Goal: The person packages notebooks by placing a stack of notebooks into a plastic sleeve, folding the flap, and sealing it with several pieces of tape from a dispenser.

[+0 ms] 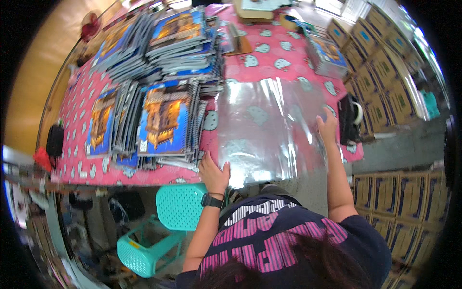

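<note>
A large clear plastic sheet (pixel 250 144) lies across the pink patterned tablecloth in front of me, glossy and creased, its near edge at the table's front. My left hand (pixel 214 174), with a dark watch on the wrist, rests by the sheet's near left corner. Its thumb is apart from the fingers, and the fingertips come close to a stack of spiral notebooks (pixel 166 120) with blue and gold covers. My right hand (pixel 328 127) lies at the sheet's right edge, fingers stretched forward and thumb apart. Whether its fingertips pinch the film is hard to make out.
More notebook stacks (pixel 175 36) stand at the back left, and another pile (pixel 327 55) at the back right. A black pouch (pixel 349 118) sits at the table's right edge. Cardboard boxes (pixel 380 91) line the right side. Green plastic stools (pixel 180 207) stand below the front edge.
</note>
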### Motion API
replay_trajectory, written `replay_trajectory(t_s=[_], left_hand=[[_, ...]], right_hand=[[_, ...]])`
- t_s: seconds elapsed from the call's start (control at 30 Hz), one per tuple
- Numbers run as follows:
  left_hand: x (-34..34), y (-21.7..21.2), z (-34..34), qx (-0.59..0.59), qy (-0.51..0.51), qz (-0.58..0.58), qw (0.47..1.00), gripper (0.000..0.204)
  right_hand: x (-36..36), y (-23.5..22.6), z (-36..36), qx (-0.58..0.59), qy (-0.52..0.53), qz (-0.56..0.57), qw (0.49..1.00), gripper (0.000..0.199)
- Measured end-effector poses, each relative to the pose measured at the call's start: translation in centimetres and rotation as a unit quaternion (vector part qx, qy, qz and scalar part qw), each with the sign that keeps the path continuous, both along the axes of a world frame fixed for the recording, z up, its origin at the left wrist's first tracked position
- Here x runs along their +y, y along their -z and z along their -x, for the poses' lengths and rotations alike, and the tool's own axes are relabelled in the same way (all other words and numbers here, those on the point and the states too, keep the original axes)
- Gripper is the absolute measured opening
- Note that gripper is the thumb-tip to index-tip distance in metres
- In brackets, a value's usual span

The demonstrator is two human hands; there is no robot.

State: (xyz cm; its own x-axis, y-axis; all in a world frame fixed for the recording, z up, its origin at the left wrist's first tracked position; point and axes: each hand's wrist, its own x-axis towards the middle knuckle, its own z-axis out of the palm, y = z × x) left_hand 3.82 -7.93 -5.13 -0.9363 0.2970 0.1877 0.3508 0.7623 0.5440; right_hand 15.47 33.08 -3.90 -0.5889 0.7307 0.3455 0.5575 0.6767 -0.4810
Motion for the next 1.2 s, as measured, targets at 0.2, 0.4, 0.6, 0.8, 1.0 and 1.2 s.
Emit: replay_trajectory(t_s=[0.2, 0.4, 0.6, 0.8, 1.0, 1.2], left_hand=[[3.9, -0.4, 2.0, -0.043, -0.004, 0.013, 0.999, 0.091], [7.7, -0.4, 4.7, -0.091, -0.026, 0.056, 0.994, 0.087], [7.2, 0.5, 8.1, -0.202, 0.026, 0.087, 0.975, 0.051], [9.9, -7.3, 0.0, 0.017, 0.089, -0.04, 0.995, 0.025], [8.3, -8.8, 0.9, 0.045, 0.035, -0.179, 0.982, 0.029], [2.4, 3.4, 7.1, -0.143, 0.044, -0.207, 0.967, 0.058]], right_hand=[[-2.4, -6.9, -6.5, 0.162, 0.187, -0.249, 0.936, 0.054], [1.7, -0.7, -12.9, 0.256, 0.157, 0.039, 0.953, 0.078], [3.0, -0.9, -14.0, 0.181, 0.237, -0.069, 0.952, 0.055], [-5.0, -4.1, -9.3, 0.198, -0.058, -0.036, 0.978, 0.028], [-12.8, -4.0, -3.5, -0.145, -0.328, -0.066, 0.931, 0.064], [-13.0, -2.4, -1.5, -0.248, -0.325, -0.007, 0.913, 0.065]])
